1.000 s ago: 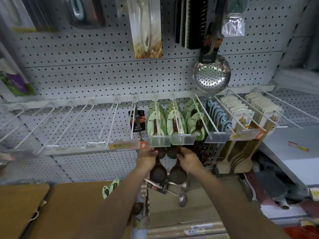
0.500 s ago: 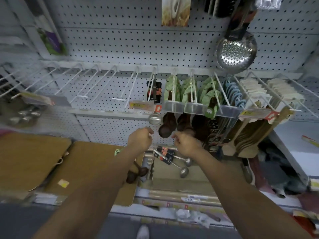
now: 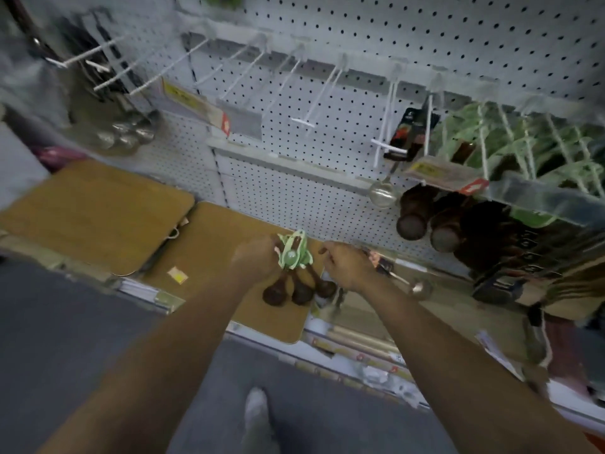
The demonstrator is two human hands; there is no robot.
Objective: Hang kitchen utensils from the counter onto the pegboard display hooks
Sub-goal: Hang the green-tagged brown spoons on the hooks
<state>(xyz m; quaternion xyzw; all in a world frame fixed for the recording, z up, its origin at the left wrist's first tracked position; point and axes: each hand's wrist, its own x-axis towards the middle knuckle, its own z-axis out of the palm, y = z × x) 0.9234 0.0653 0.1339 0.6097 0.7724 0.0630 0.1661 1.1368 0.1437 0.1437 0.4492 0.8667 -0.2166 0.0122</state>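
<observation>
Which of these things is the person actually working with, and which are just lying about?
In the job: left hand gripping green-carded wooden spoons; right hand; bare hooks; pegboard.
Lying about: cutting boards; steel ladle already hung; hung brown spoons.

Three dark wooden spoons (image 3: 296,286) are lying bunched over the near edge of a wooden board, bowls fanning toward the viewer, their handles gathering under green card packaging (image 3: 292,253). More dark wooden spoons (image 3: 429,221) with green cards are hanging bowl-down from the white pegboard hooks (image 3: 386,122) at right. A small steel ladle (image 3: 381,194) is hanging from a hook just left of them. Another steel ladle (image 3: 417,287) is lying on the counter, near the bunch
</observation>
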